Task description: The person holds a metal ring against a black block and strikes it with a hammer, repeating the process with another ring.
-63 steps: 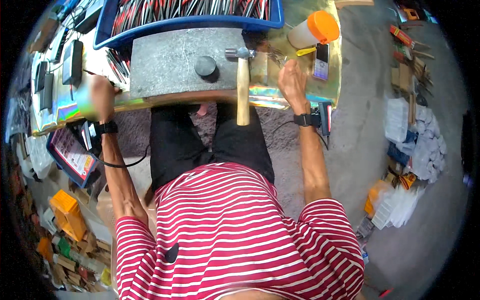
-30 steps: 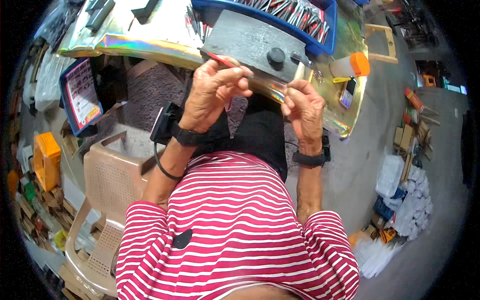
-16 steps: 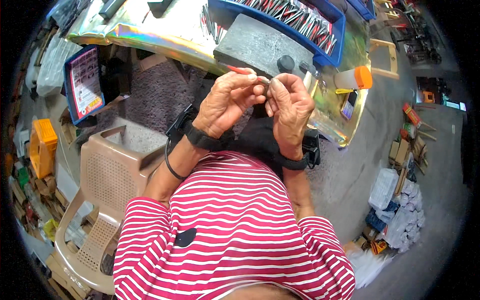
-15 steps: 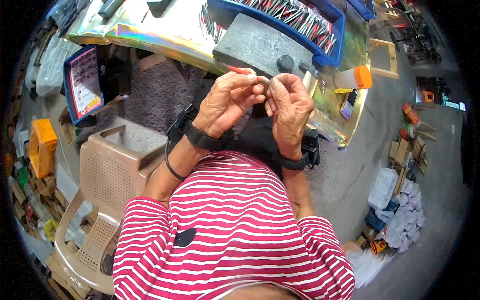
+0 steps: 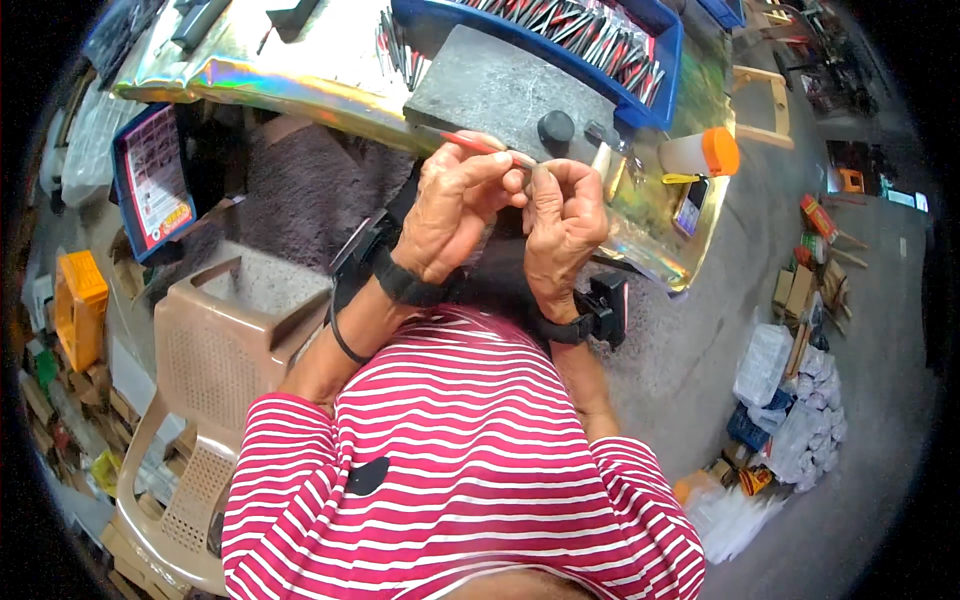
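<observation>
A slim red stick-like tool [image 5: 472, 143] with a dark end lies pinched in my left hand [image 5: 447, 213], between thumb and fingertips. My right hand [image 5: 563, 225] closes its thumb and index finger on the tool's other end, so that tip is hidden. Both hands are in the air just in front of a grey stone-like block [image 5: 505, 85]. A round black knob-like piece [image 5: 556, 127] rests on the block, with a small dark piece [image 5: 597, 133] beside it.
Behind the block, a blue tray [image 5: 655, 115] holds several red, black and silver sticks. More sticks [image 5: 400, 50] lie left of it. An orange-capped bottle [image 5: 700, 153] and a phone-like object [image 5: 690, 207] are on the right. A beige plastic chair [image 5: 215, 350] stands at left.
Both hands have shifted slightly left and down in the view, and the surroundings have shifted a little too. More of the red tool shows, and both hands still hold it.
</observation>
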The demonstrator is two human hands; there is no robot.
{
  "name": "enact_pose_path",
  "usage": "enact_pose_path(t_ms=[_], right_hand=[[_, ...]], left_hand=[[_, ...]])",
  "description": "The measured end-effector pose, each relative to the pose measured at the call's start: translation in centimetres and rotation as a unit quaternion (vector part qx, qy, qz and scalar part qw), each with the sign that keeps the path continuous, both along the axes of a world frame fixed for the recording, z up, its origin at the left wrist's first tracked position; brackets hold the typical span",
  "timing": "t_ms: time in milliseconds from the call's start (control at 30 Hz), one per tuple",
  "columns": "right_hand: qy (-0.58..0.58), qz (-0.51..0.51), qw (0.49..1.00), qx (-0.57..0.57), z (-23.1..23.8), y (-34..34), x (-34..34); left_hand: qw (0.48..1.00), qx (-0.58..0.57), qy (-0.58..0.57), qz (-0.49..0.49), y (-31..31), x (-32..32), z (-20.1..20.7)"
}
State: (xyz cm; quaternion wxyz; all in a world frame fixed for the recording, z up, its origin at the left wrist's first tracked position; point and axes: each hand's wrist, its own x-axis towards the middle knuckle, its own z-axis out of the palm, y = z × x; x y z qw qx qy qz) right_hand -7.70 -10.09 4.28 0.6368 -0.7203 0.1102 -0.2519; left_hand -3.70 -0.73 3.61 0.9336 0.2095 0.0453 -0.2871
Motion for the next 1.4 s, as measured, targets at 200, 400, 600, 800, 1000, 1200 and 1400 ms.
enact_pose_path(t_ms=[200,400,600,800,1000,1200,1400], right_hand=[[0.043,0.021,0.979,0.197,-0.6,-1.4,0.0],[0.043,0.036,0.985,0.163,-1.3,-2.5,0.6],[0.064,0.044,0.947,0.313,-1.6,-3.6,0.9],[0.074,0.071,0.933,0.345,-1.3,-4.6,1.7],[0.075,0.049,0.951,0.295,-1.5,-6.5,0.8],[0.11,-0.007,0.965,0.237,-1.7,-9.0,-1.8],[0.115,-0.042,0.963,0.239,-2.8,-9.5,-2.8]], left_hand=[[0.955,0.245,-0.161,0.035,-0.9,0.3,1.1],[0.921,0.312,-0.231,0.043,-2.0,1.2,1.3],[0.887,0.343,-0.29,0.105,-4.4,2.7,-0.6],[0.858,0.384,-0.319,0.117,-6.1,3.9,-2.2],[0.806,0.454,-0.367,0.094,-7.0,5.4,-2.5],[0.821,0.446,-0.349,0.071,-7.1,5.8,-3.0],[0.825,0.439,-0.35,0.068,-7.1,5.8,-3.2]])
